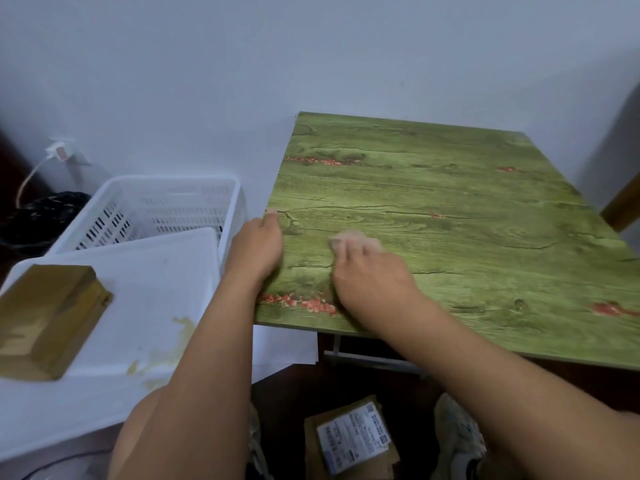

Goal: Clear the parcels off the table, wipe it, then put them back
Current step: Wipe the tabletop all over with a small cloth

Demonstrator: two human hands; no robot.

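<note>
A square table (450, 216) with a green wood-grain top marked by red patches fills the centre and right of the frame, set against a pale wall. Its left edge is gripped by the left hand (258, 245), thumb laid on the top and fingers curled under the rim. The right hand (370, 275) is pressed on the tabletop just right of the left hand, its blurred fingertips (341, 245) bent over a small pale cloth or tissue (360, 237); how tightly it is pinched cannot be told. A brown cardboard parcel (48, 320) is seen at the left edge of the frame, resting on a white plastic lid (145, 292) in front of a white slotted plastic basket (162, 206). A second brown parcel with a white printed label (353, 439) lies on the dark floor at bottom centre, between two light shoes (457, 434)
</note>
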